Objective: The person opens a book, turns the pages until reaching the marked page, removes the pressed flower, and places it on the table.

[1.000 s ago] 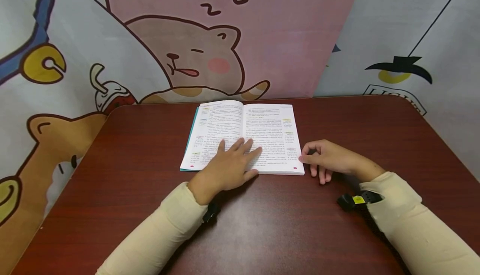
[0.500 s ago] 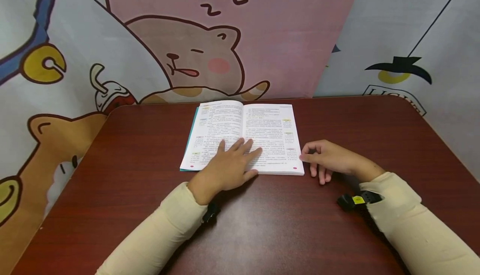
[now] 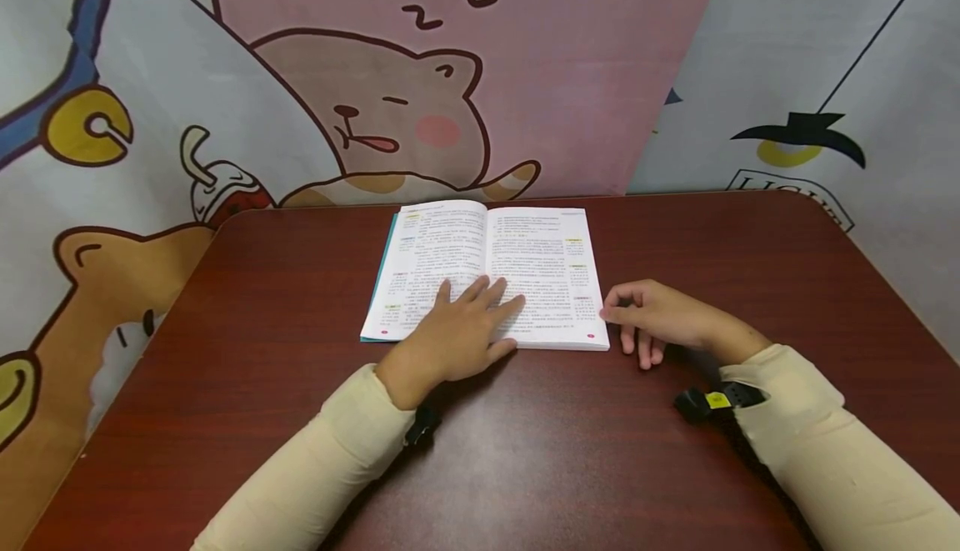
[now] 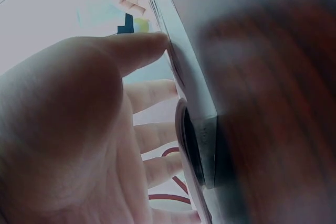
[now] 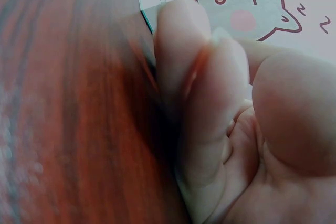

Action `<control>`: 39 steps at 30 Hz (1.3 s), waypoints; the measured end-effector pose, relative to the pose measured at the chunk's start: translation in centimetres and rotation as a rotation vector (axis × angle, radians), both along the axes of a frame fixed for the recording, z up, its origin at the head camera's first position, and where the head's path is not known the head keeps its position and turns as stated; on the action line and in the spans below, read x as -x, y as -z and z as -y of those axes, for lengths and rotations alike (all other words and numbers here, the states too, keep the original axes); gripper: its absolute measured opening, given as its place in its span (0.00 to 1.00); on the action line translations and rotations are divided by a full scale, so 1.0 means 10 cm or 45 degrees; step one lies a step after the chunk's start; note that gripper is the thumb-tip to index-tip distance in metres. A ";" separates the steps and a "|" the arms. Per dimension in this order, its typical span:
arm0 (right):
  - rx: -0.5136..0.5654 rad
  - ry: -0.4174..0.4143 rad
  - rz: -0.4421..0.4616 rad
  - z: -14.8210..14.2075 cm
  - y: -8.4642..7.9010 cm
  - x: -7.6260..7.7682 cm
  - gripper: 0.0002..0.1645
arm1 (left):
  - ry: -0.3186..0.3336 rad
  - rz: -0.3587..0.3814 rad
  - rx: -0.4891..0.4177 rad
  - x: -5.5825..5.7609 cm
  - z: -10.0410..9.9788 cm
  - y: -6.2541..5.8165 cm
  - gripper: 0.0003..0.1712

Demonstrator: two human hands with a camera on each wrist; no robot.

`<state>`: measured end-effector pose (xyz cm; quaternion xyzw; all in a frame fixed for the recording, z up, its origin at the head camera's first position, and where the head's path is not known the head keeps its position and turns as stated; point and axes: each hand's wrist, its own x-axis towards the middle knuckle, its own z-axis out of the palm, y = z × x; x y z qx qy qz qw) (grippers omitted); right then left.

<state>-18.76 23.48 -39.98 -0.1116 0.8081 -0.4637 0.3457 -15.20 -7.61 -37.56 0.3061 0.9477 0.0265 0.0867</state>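
Note:
An open book (image 3: 536, 242) with printed white pages and a teal cover edge lies on the table. My left hand (image 3: 453, 338) rests across the lower middle of its pages with spread, straight fingers. In the left wrist view, the thumb and fingers of the left hand (image 4: 100, 124) lie along the page surface beside the book's thick lower edge (image 4: 191, 77). At the lower right page edge, my right hand (image 3: 663, 313) pinches a page between thumb and index finger. Its other fingers are bent under, near the tabletop. The right hand (image 5: 215, 93) hides the pinch in the right wrist view.
The dark red-brown wooden table (image 3: 225, 351) reaches to a cloth backdrop (image 3: 570, 76) printed with cartoon animals. Black wrist straps with small devices (image 3: 697, 405) sit at both cream sleeves (image 3: 832, 434).
My right thumb and fingertip have shifted very slightly at the page edge. The left hand and the book stay where they were.

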 end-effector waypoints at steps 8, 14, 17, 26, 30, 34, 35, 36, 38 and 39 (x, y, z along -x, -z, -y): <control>0.036 0.002 0.023 -0.02 0.00 0.00 0.19 | 0.014 -0.007 0.003 0.00 0.01 0.00 0.33; 0.068 0.031 0.086 -0.01 0.00 -0.01 0.18 | 0.033 -0.058 -0.014 0.01 0.02 0.02 0.29; 0.061 0.037 0.083 0.00 -0.01 -0.01 0.18 | 0.040 -0.072 -0.027 0.02 0.03 0.02 0.28; 0.016 0.023 0.024 0.00 0.00 0.00 0.19 | 0.085 -0.104 -0.066 0.02 0.01 -0.01 0.24; 0.020 0.017 0.019 -0.01 0.01 0.00 0.19 | 0.080 -0.105 -0.058 0.02 0.00 -0.01 0.24; 0.020 0.016 0.022 -0.01 0.01 0.00 0.19 | 0.080 -0.104 -0.059 0.02 0.00 -0.01 0.25; 0.020 0.016 0.022 -0.01 0.01 0.00 0.19 | 0.081 -0.105 -0.061 0.01 0.01 -0.01 0.25; 0.020 0.013 0.020 -0.01 0.01 0.00 0.20 | 0.082 -0.107 -0.063 0.01 0.01 -0.01 0.25; 0.024 0.013 0.020 -0.01 0.01 0.00 0.20 | 0.086 -0.115 -0.065 0.01 0.01 -0.01 0.25; 0.026 0.012 0.019 -0.01 0.00 0.00 0.20 | 0.090 -0.123 -0.065 0.01 0.01 -0.01 0.25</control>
